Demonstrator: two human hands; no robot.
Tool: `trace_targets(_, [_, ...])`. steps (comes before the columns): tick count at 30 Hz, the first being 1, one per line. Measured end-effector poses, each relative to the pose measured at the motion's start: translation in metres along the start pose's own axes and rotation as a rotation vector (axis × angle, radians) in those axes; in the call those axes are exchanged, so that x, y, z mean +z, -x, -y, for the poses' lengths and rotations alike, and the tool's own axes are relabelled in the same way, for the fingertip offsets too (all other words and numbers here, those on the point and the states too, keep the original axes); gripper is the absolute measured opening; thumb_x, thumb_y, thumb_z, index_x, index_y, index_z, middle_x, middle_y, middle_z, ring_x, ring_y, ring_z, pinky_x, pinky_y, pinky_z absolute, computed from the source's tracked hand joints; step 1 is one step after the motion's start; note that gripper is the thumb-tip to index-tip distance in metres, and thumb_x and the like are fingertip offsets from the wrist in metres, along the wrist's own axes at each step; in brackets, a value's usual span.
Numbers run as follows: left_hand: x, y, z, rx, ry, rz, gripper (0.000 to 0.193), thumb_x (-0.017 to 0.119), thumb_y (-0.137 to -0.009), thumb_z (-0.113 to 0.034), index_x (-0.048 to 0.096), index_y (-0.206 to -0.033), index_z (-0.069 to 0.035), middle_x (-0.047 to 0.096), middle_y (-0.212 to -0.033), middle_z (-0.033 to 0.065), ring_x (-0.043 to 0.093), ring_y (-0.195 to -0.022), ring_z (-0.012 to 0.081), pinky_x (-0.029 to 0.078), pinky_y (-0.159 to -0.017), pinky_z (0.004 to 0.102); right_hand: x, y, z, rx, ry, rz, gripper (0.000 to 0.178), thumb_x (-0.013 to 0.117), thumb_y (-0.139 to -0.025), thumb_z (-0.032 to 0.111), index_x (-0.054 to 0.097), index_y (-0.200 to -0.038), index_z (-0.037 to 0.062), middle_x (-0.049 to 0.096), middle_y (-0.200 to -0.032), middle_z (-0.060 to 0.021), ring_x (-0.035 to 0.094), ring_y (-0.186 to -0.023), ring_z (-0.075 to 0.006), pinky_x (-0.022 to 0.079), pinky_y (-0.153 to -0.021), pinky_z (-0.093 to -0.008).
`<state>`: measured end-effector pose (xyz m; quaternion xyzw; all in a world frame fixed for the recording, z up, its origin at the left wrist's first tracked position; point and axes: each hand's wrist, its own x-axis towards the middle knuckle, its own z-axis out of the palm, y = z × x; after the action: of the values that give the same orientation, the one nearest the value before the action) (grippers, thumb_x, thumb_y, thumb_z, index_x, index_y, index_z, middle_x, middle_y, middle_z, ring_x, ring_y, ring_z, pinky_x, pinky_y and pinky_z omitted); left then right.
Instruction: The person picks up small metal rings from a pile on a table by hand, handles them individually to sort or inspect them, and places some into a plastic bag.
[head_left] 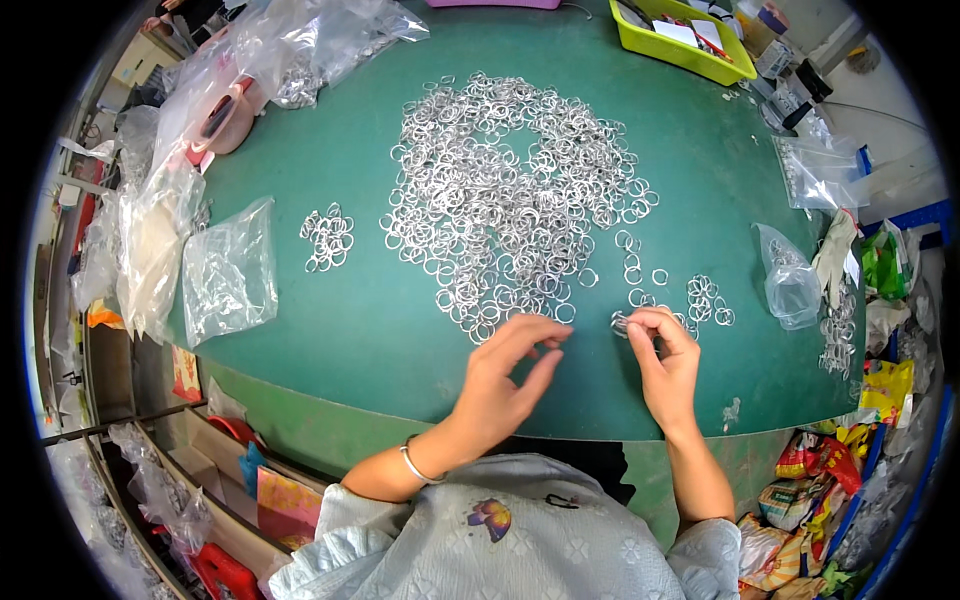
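Note:
A big heap of silver metal rings lies spread over the middle of the green table. My left hand is at the heap's near edge, fingertips by the closest rings. Its fingers are bent, with a gap between thumb and forefinger, and I see nothing held in it. To the right, my right hand is closed, pinching a few metal rings between thumb and fingers. Just beyond and beside that hand lie a loose row of rings and a small group of rings.
A small ring cluster and a clear plastic bag lie on the left. A pink basket stands at the far left, a yellow-green tray at the far right. Another clear bag sits near the right edge of the green table.

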<state>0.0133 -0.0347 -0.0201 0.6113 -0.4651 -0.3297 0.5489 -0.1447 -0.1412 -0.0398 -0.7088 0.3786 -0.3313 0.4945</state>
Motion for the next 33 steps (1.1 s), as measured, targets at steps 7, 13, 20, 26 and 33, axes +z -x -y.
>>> trace_targets(7, [0.028, 0.004, -0.004, -0.155, 0.422, 0.064, 0.022, 0.057, -0.076, 0.008, 0.056, -0.097, 0.003, 0.052, -0.094, 0.0067, 0.052, -0.083, 0.0111, 0.045, -0.072, 0.0229, 0.01, 0.029, 0.02, 0.329, -0.663, 0.041, 0.011, 0.052, -0.085, 0.004, 0.056, -0.093, -0.0034, 0.059, -0.086, -0.0045, 0.052, -0.076, -0.0074, 0.043, -0.069, -0.0213])
trace_targets(13, [0.028, 0.008, -0.018, -0.25, 0.66, 0.033, 0.013, 0.059, -0.076, 0.006, 0.057, -0.089, 0.006, 0.055, -0.09, 0.0092, 0.056, -0.078, 0.0118, 0.047, -0.068, 0.0227, 0.01, 0.037, 0.035, 0.202, -0.551, 0.021, 0.01, 0.05, -0.085, 0.003, 0.054, -0.09, -0.0049, 0.057, -0.086, -0.006, 0.052, -0.076, -0.0091, 0.042, -0.069, -0.0217])
trace_targets(20, [0.024, 0.013, -0.028, -0.174, 0.683, 0.075, 0.013, 0.058, -0.073, 0.012, 0.057, -0.086, 0.009, 0.056, -0.091, 0.0137, 0.057, -0.079, 0.0147, 0.049, -0.071, 0.0253, 0.009, 0.041, 0.045, 0.077, -0.577, 0.05, 0.007, 0.046, -0.084, -0.003, 0.053, -0.086, -0.0057, 0.055, -0.081, -0.0086, 0.051, -0.075, -0.0123, 0.041, -0.069, -0.0228])
trace_targets(26, [0.025, 0.014, -0.033, -0.115, 0.689, 0.089, 0.013, 0.059, -0.072, 0.012, 0.058, -0.084, 0.009, 0.056, -0.091, 0.0149, 0.057, -0.079, 0.0149, 0.049, -0.069, 0.0252, 0.007, 0.044, 0.048, -0.016, -0.542, 0.024, 0.007, 0.045, -0.082, -0.006, 0.051, -0.084, -0.0058, 0.053, -0.08, -0.0097, 0.048, -0.072, -0.0128, 0.039, -0.065, -0.0231])
trace_targets(33, [0.027, 0.016, -0.041, -0.2, 0.832, 0.127, 0.009, 0.06, -0.075, 0.006, 0.059, -0.084, 0.006, 0.057, -0.09, 0.0109, 0.058, -0.08, 0.0131, 0.05, -0.072, 0.0243, 0.003, 0.046, 0.056, -0.004, -0.607, 0.026, 0.007, 0.045, -0.083, -0.004, 0.052, -0.083, -0.0057, 0.054, -0.078, -0.0101, 0.049, -0.072, -0.0138, 0.04, -0.064, -0.0243])
